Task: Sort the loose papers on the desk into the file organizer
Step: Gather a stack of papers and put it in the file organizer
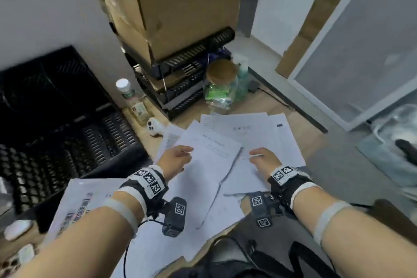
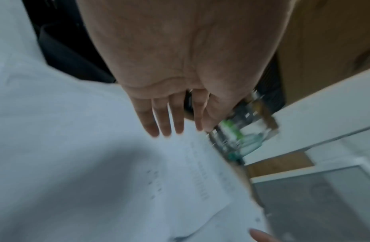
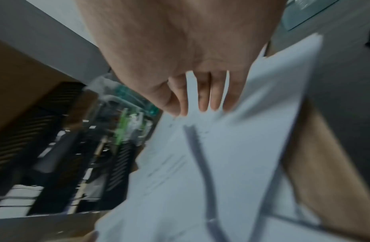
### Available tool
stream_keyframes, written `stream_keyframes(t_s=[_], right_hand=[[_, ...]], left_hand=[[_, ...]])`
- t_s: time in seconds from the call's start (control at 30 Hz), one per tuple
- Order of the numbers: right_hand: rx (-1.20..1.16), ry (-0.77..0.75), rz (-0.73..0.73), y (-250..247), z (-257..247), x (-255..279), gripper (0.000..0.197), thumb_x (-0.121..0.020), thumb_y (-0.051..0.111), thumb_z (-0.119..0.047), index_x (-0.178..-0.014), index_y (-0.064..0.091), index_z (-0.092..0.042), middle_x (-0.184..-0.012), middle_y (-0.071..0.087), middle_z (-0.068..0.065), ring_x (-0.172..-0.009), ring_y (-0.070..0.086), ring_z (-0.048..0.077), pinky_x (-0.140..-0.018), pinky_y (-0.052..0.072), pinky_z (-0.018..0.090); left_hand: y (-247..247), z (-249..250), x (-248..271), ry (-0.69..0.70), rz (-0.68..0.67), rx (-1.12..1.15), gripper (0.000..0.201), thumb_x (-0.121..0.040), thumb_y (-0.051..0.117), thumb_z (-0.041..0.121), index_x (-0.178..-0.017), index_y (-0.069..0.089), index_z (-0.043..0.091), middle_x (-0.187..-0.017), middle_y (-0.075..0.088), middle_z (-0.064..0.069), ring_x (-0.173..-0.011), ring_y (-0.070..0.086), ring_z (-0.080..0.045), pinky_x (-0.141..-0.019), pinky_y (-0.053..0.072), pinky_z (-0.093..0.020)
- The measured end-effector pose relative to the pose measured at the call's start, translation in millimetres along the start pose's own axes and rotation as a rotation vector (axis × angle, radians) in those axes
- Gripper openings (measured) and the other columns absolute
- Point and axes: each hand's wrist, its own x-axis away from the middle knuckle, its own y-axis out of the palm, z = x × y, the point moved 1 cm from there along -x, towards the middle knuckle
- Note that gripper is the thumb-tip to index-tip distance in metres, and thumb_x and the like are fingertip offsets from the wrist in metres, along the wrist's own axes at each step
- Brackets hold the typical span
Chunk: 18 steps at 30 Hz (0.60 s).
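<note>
A person's two hands reach over a spread of loose papers that lie overlapping on a pale wooden surface. The left hand is over the left edge of the topmost sheet, its fingers straight and close together, holding nothing. The right hand is at the sheet's right edge, its fingers also straight and relaxed. The views are blurred, so whether the fingertips touch the paper cannot be told.

The file organizer, a stack of black mesh trays, stands at the far side of the surface beyond the papers, with a cardboard box on top. A cork-lidded glass jar stands just right of it, a plastic bottle to its left, and a black slotted crate is further left.
</note>
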Motion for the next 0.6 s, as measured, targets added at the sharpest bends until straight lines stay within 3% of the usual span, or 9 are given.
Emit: stream_keyframes(t_s=[0.07,0.13,0.23,0.3,0.4,0.6], right_hand=[[0.19,0.066,0.116,-9,20,-13,0.039,-0.085,0.056,-0.02,-0.125,0.056,-0.023,-0.131,0.056,0.007,-0.118,0.056,0.031,-0.102,0.043,0.037],[0.253,0.128,0.176,-16,33,-24,0.05,-0.083,0.058,-0.026,-0.132,0.05,-0.028,-0.136,0.05,0.007,-0.124,0.052,0.032,-0.107,0.04,0.044],[0.268,0.108,0.269,-24,29,-42,0.063,-0.082,0.062,-0.027,-0.141,0.041,-0.023,-0.141,0.042,0.012,-0.132,0.041,0.034,-0.108,0.038,0.047],[0.285,0.142,0.312,-28,23,-55,0.067,-0.081,0.064,-0.028,-0.142,0.038,-0.021,-0.141,0.04,0.012,-0.133,0.036,0.034,-0.105,0.038,0.046],[0.324,0.199,0.303,-31,20,-68,0.066,-0.079,0.067,-0.032,-0.137,0.039,-0.016,-0.136,0.044,0.015,-0.129,0.036,0.036,-0.098,0.039,0.043],[0.246,0.204,0.216,-34,24,-80,0.052,-0.08,0.067,-0.033,-0.122,0.045,-0.013,-0.112,0.056,0.01,-0.113,0.052,0.035,-0.081,0.047,0.039]], left_hand=[[8,-4,-15,-0.005,0.058,-0.124,0.043,-0.095,0.063,0.007,-0.136,0.059,0.016,-0.143,0.055,-0.016,-0.127,0.055,-0.028,-0.092,0.047,-0.035],[13,-9,-28,-0.025,0.09,-0.251,0.056,-0.093,0.065,0.006,-0.145,0.051,0.016,-0.151,0.047,-0.016,-0.14,0.045,-0.03,-0.101,0.042,-0.033],[15,-10,-50,-0.049,0.191,-0.433,0.068,-0.089,0.07,0.009,-0.151,0.044,0.017,-0.156,0.042,-0.012,-0.141,0.044,-0.031,-0.109,0.04,-0.035],[15,-9,-60,-0.092,0.248,-0.467,0.071,-0.086,0.073,0.012,-0.151,0.043,0.019,-0.155,0.043,-0.012,-0.137,0.047,-0.033,-0.104,0.044,-0.034],[15,-12,-64,-0.18,0.309,-0.54,0.074,-0.083,0.075,0.019,-0.149,0.042,0.024,-0.151,0.045,-0.013,-0.135,0.048,-0.033,-0.11,0.044,-0.044],[16,-21,-62,-0.259,0.366,-0.601,0.065,-0.084,0.073,0.02,-0.141,0.043,0.025,-0.143,0.042,-0.012,-0.131,0.049,-0.037,-0.108,0.043,-0.055]])
